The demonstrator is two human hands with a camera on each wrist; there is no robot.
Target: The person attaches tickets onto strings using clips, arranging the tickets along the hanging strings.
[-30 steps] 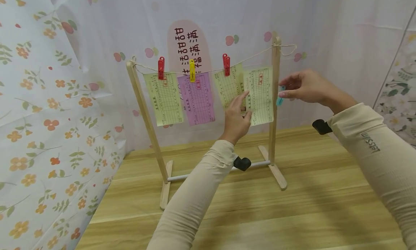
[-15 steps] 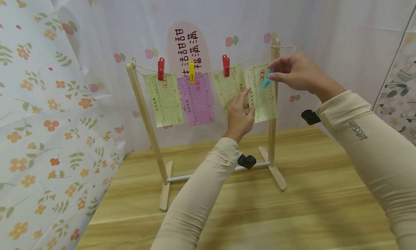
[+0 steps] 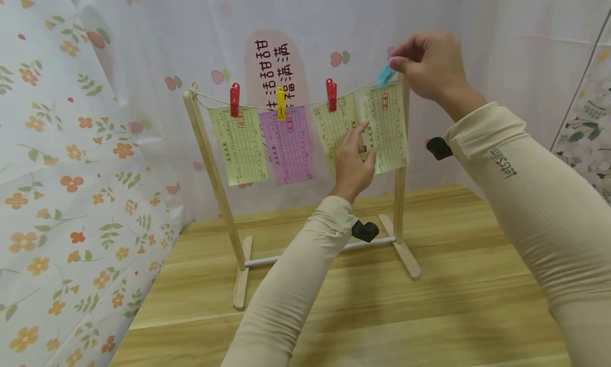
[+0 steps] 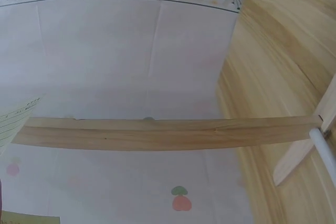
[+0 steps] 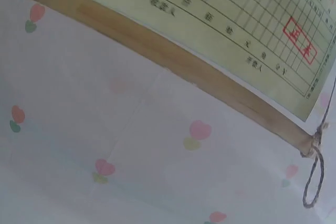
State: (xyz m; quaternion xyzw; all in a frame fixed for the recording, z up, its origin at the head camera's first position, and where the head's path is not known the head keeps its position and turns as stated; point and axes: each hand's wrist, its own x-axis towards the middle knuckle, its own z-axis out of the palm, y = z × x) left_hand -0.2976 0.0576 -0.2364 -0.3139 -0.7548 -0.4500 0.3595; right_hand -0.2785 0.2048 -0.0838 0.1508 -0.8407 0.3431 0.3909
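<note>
My left hand (image 3: 354, 166) holds the left edge of a pale green printed slip (image 3: 389, 128), at the right end of a string line; how the fingers grip it is partly hidden. My right hand (image 3: 431, 64) pinches a light blue clothespin (image 3: 385, 76) by its upper end, its lower tip at the slip's top edge beside the string. Whether it bites on the paper cannot be told. The slip's stamped corner (image 5: 299, 40) shows large in the right wrist view. Just left hangs another green slip (image 3: 331, 120) under red clothespins (image 3: 332, 95), partly behind my left fingers.
A wooden post (image 3: 205, 171) stands left, another post (image 4: 157, 134) right, joined low by a white rod (image 3: 262, 261). A green slip (image 3: 241, 149) under a red clothespin (image 3: 235, 101) and a purple slip (image 3: 288, 149) under a yellow clothespin (image 3: 281, 104) hang leftward. Wooden tabletop (image 3: 429, 314) below.
My right hand has carried the blue clothespin up and left, from beside the right post to the slip's top edge. The slip in my left hand has risen slightly toward the string.
</note>
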